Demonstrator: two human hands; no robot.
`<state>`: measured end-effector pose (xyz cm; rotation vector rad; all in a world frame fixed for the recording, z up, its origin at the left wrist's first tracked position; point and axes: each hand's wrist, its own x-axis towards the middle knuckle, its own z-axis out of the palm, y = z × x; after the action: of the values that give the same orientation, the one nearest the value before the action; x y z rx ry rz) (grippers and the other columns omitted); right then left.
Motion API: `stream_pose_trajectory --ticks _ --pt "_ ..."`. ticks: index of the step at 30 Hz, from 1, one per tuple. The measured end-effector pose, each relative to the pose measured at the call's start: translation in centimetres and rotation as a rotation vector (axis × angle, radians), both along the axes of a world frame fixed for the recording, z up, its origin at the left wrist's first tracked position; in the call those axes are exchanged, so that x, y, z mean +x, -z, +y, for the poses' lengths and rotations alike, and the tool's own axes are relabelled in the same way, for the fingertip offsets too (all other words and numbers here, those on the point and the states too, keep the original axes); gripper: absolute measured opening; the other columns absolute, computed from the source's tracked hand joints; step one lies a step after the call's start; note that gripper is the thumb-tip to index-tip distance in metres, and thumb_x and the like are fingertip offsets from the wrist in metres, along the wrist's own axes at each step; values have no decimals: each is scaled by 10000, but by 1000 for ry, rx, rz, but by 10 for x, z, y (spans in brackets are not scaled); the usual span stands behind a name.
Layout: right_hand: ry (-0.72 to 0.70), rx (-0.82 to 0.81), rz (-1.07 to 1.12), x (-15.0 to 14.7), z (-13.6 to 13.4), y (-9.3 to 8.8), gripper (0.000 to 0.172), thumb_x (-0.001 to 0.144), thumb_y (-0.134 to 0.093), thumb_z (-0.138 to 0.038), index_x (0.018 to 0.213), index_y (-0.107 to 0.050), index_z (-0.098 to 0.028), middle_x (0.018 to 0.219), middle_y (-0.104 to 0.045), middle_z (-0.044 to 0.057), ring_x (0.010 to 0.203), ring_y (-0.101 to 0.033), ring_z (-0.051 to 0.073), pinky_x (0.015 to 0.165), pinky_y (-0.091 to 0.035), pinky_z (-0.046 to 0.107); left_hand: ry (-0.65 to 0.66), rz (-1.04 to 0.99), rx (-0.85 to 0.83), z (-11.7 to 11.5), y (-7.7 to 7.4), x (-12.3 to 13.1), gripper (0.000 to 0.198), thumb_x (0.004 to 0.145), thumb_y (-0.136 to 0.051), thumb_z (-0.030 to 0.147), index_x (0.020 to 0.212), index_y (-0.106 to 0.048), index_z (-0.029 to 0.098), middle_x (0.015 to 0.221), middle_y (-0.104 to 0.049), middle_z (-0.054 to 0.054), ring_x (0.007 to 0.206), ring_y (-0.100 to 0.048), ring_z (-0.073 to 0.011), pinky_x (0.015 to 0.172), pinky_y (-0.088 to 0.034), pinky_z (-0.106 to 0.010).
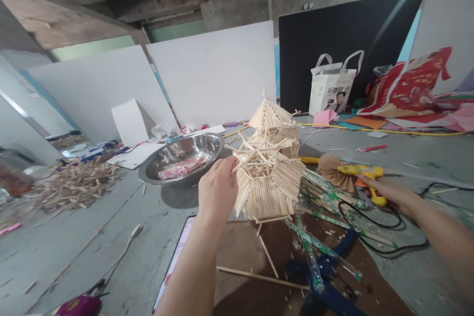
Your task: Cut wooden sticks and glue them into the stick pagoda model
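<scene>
The stick model [268,200], a tiered structure of pale wooden sticks, is grasped at its left edge by the left hand [218,187]; the fingertips are partly hidden behind the sticks. Whether the model is lifted or supported from below cannot be told. The yellow glue gun [370,173] is held in the right hand [394,193], with the fingers closed about its handle and the nozzle pointed toward the model. The nozzle and the model are set apart.

A brown sheet [237,244] is laid below and to the right of the left-hand grip, with a loose stick [259,276] placed across it. A phone [177,256] is partly covered by the left forearm. A metal basin [148,177] is located just left of the left hand. Wrapped sticks [322,195] are scattered between the two hands. A brown paper fan [333,170] is positioned just left of the right-hand grip, near the nozzle. A black cable [385,253] is looped below the right hand.
</scene>
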<state>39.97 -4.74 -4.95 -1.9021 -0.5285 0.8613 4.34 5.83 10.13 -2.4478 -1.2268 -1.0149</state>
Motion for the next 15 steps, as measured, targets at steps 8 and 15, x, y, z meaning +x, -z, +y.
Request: stream_pose_trajectory --ticks 8,15 --pt "-9 -9 -49 -1 0 -4 406 531 -599 -537 662 -508 -164 458 -501 -11 428 -402 97 395 -297 204 -9 16 -10 0 0 0 197 750 -421 130 854 -579 186 742 -615 -8 704 -550 -136 589 -367 -223" --pt "-24 -13 -49 2 0 0 419 548 -579 -555 660 -492 -161 462 -498 -11 435 -406 93 406 -300 204 0 22 -11 0 0 -1 210 748 -408 125 852 -580 185 747 -616 -13 695 -546 -125 598 -371 -220"
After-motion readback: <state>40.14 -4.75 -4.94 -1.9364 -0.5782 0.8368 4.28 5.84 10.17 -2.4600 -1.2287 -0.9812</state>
